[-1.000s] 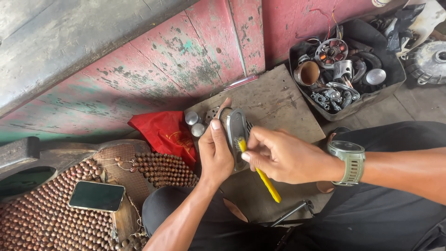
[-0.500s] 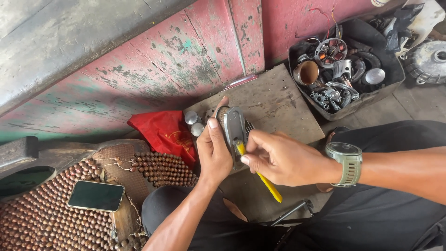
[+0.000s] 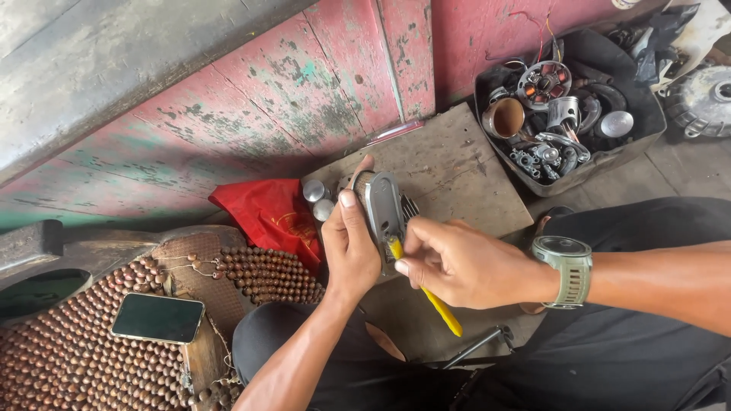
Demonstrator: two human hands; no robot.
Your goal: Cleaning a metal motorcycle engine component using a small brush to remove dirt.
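Viewpoint: looking down from head height at two bare hands over a lap in dark trousers.
Left hand [image 3: 350,255]: wrapped tight round a grey metal part [image 3: 383,211], thumb laid up its near face, fingers behind.
Metal part: held upright just above a worn board [image 3: 449,164], centre of view, at 12 o'clock from the knees.
Right hand [image 3: 464,265]: pinched closed on a yellow-handled screwdriver [image 3: 426,293], wrist wearing a green watch [image 3: 567,270].
Screwdriver: tip hidden against the lower side of the metal part, handle slanting down toward 5 o'clock.
Progress: tool set on the part and work apparently under way; cover seemingly in place; no loosened screw visible near the hands; how far turned cannot be told.
At 9 o'clock of the part: two small silver caps [image 3: 318,199], touching a red cloth [image 3: 266,217].
At 2 o'clock: black tray [image 3: 594,164] full of engine bits, coil and cylinders among them.
At 8 o'clock: phone [image 3: 158,318] lying face up on a brown beaded seat mat [image 3: 68,358].
At 5 o'clock: black metal rod [image 3: 476,346] on the floor, near the screwdriver handle.
Background: peeling red painted wall [image 3: 304,76].
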